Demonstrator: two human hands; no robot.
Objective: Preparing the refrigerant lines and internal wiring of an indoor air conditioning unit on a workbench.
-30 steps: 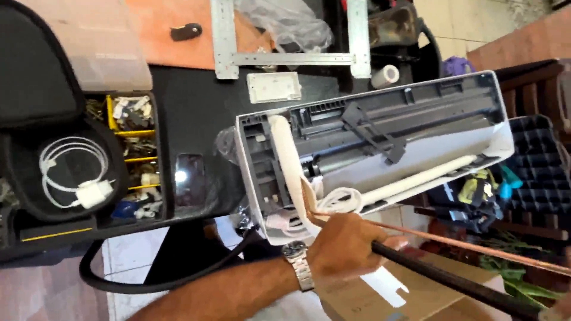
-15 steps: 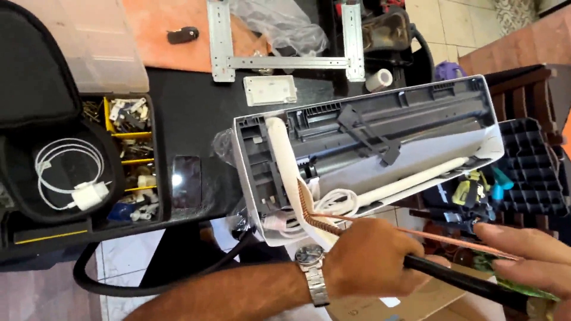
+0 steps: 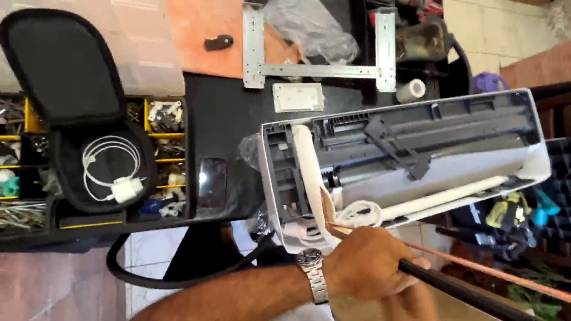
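Observation:
A white wall air-conditioner unit [image 3: 476, 172] lies back-up on a black table [image 3: 229, 128], its grey inner parts showing. White-wrapped tubing [image 3: 309, 172] curves out of its left end down to my left hand [image 3: 369, 261], which wears a metal wristwatch [image 3: 314, 276]. That hand is closed around a black insulated pipe [image 3: 470, 294] and a thin copper pipe [image 3: 499, 274], both running off to the lower right. A white hose [image 3: 452, 196] lies along the unit's lower edge. My right hand is out of view.
An open parts organiser [image 3: 166, 137] holds small fittings, with a black pouch [image 3: 71, 77] on it containing a white cable and charger [image 3: 122, 187]. A dark phone [image 3: 213, 181], metal mounting bracket [image 3: 315, 70], tape roll [image 3: 410, 90], floor hose [image 3: 178, 279] and tools [image 3: 511, 214] lie around.
My right hand, seen at the lower right half a second ago, has left the view. My left hand keeps its grip on the pipes near the unit's left end.

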